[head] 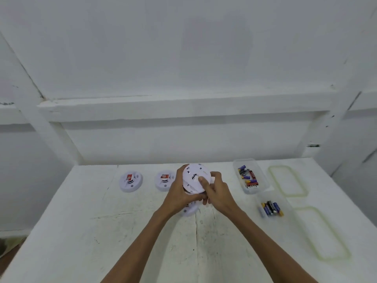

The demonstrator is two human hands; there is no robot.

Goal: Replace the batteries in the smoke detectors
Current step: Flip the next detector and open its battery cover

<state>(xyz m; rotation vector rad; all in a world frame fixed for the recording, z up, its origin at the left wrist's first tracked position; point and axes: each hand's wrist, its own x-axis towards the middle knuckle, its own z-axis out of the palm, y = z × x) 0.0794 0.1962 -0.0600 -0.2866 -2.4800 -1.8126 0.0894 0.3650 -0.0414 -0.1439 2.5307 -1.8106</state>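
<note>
Logging items left to right, each placed against the held detector.

1. Well to its left: first spare detector, lying flat on the white table. It is a round disc of matte white plastic with black slots and a red-and-white patch too small to identify.
2. Just to its left: second spare detector, same pattern.
3. Left hand: I am seeing it curling round the held detector's left rim and gripping.
4. The held detector itself: raised above the table, tilted, flat back facing me. I am judging it light, rigid and smooth, with thin tabs likely to snap, so it is best held by the rim, as now.
5. Directly beneath it: a white round part, mostly hidden.
6. Right hand: gripping the right rim, thumb pressing the back face.
7. To its right: far clear tub holding mixed batteries.
8. Right and nearer: second tub's cylindrical cells.
9. Furthest right: two translucent rounded-rectangle lids, lying flat.
</note>
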